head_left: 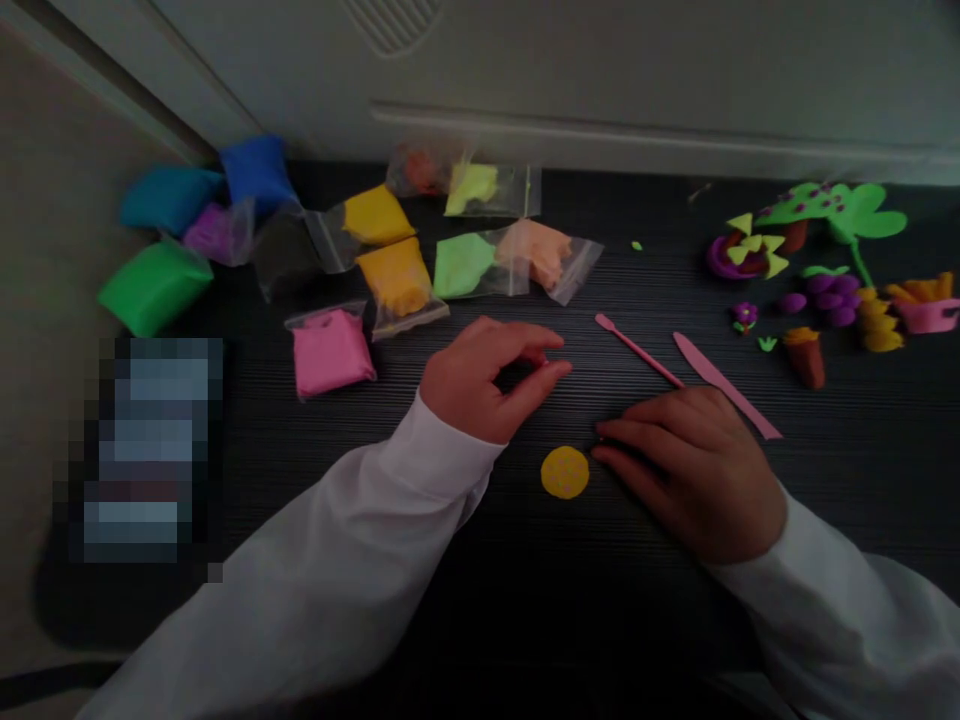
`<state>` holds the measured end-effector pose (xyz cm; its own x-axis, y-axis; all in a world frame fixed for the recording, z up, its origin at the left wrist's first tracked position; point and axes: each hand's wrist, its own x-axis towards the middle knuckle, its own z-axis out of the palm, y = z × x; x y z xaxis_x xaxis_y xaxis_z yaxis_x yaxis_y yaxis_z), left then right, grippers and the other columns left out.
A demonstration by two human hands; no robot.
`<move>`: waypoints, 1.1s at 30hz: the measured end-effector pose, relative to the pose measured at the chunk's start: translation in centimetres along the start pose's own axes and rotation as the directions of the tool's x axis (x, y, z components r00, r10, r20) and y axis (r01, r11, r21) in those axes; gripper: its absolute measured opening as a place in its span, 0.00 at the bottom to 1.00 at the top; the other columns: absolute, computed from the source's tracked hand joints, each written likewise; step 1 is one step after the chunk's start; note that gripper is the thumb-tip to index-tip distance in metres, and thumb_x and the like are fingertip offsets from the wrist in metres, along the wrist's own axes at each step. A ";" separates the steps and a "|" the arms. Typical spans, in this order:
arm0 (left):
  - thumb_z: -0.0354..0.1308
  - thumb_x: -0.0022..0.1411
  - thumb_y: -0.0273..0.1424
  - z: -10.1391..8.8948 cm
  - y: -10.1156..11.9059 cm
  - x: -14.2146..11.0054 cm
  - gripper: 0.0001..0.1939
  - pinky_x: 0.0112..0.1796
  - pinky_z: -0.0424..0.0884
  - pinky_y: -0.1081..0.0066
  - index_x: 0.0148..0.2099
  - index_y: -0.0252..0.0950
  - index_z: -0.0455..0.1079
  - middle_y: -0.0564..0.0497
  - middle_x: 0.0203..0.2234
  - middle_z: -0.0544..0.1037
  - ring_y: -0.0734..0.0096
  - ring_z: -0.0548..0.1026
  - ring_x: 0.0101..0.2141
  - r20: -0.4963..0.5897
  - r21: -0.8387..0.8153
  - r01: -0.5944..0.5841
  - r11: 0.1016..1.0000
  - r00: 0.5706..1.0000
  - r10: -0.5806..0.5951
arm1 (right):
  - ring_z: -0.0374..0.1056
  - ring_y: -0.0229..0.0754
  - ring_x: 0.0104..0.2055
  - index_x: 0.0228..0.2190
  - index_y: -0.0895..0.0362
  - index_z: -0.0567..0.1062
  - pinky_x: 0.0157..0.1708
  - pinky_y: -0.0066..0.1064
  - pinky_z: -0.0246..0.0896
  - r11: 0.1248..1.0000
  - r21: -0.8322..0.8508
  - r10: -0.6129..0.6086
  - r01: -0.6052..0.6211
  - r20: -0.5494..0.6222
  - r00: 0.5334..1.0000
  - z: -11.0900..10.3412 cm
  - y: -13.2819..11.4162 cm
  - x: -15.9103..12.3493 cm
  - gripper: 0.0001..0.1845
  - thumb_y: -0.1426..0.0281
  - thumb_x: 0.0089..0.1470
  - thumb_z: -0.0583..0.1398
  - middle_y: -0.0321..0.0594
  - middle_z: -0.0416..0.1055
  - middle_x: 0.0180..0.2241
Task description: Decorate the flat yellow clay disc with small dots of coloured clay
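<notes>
1. Centre of the frame: the left hand point(469, 380) curves its thumb and forefinger toward each other; what sits between them is unclear.
2. Right of centre, lower: the right hand point(705, 475) has thumb and fingertip close together, just beside a speckled yellow disc point(565, 473).
3. Above the right hand: a thin pink stick point(641, 348) and a pink blade point(722, 382) lie slantwise on the dark ribbed tabletop point(660, 290).
4. Upper left to upper middle: coloured packets, among them a blue packet point(257, 175), a green packet point(157, 288) and a pink packet point(332, 350).
5. Right: small shaped pieces, including a purple cluster point(834, 296) and a brown cone point(806, 362).
6. Left: a pixelated rectangle point(146, 450).
</notes>
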<state>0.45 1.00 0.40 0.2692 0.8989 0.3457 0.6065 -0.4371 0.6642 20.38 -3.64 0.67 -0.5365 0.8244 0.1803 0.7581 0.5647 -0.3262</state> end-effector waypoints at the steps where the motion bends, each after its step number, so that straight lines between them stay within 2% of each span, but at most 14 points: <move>1: 0.56 0.49 0.34 0.0 0.0 0.0 0.10 0.32 0.66 0.77 0.35 0.37 0.68 0.56 0.24 0.74 0.79 0.70 0.28 0.004 -0.001 -0.005 1.000 1.000 0.005 | 0.62 0.42 0.33 0.35 0.53 0.71 0.34 0.38 0.56 1.000 0.004 0.005 -0.005 0.011 1.000 -0.1 0.0 0.0 0.13 0.65 0.44 0.59 0.37 0.70 0.31; 7: 0.55 0.50 0.33 -0.1 -0.1 0.0 0.10 0.33 0.67 0.76 0.37 0.37 0.68 0.56 0.24 0.74 0.79 0.70 0.28 0.022 0.000 -0.001 1.000 1.000 0.001 | 0.63 0.43 0.35 0.38 0.53 0.70 0.35 0.39 0.57 0.997 0.072 0.034 -0.035 0.023 0.999 -0.7 0.0 -0.4 0.16 0.66 0.42 0.60 0.39 0.70 0.32; 15: 0.55 0.50 0.31 0.0 -0.3 -0.1 0.10 0.35 0.68 0.75 0.38 0.39 0.67 0.56 0.28 0.75 0.77 0.72 0.31 0.064 -0.079 0.045 0.996 0.997 -0.040 | 0.64 0.43 0.34 0.34 0.53 0.71 0.37 0.40 0.58 0.993 0.088 0.071 -0.073 0.028 0.997 -0.9 -0.2 -0.4 0.12 0.70 0.43 0.59 0.39 0.70 0.30; 23: 0.55 0.50 0.31 -0.1 -0.2 -0.1 0.11 0.34 0.67 0.75 0.38 0.37 0.68 0.55 0.25 0.74 0.77 0.71 0.29 0.075 -0.050 -0.007 0.999 0.997 0.010 | 0.63 0.42 0.33 0.33 0.53 0.71 0.36 0.40 0.57 0.995 0.075 0.060 -0.063 0.048 0.997 -0.8 -0.3 -0.3 0.10 0.70 0.43 0.59 0.38 0.70 0.29; 30: 0.55 0.51 0.35 0.0 -0.2 0.0 0.06 0.28 0.64 0.79 0.31 0.40 0.70 0.57 0.23 0.74 0.79 0.70 0.27 0.069 -0.031 0.005 1.000 0.998 -0.003 | 0.64 0.42 0.34 0.34 0.54 0.71 0.37 0.39 0.57 0.992 0.096 0.077 -0.080 0.033 0.996 -0.9 -0.4 -0.3 0.11 0.70 0.43 0.59 0.38 0.70 0.29; 33: 0.53 0.51 0.38 -0.3 0.0 0.1 0.09 0.26 0.61 0.80 0.28 0.40 0.70 0.57 0.22 0.74 0.80 0.70 0.26 0.104 -0.019 0.032 0.999 0.994 -0.030 | 0.64 0.41 0.34 0.35 0.54 0.70 0.37 0.39 0.58 0.991 0.104 0.079 -0.083 0.038 0.996 -1.0 -0.4 -0.3 0.13 0.69 0.43 0.59 0.39 0.70 0.30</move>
<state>0.26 1.12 0.59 0.3275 0.9098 0.2550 0.6006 -0.4088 0.6871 20.62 -4.12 1.69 -0.4882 0.8646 0.1188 0.7573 0.4873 -0.4347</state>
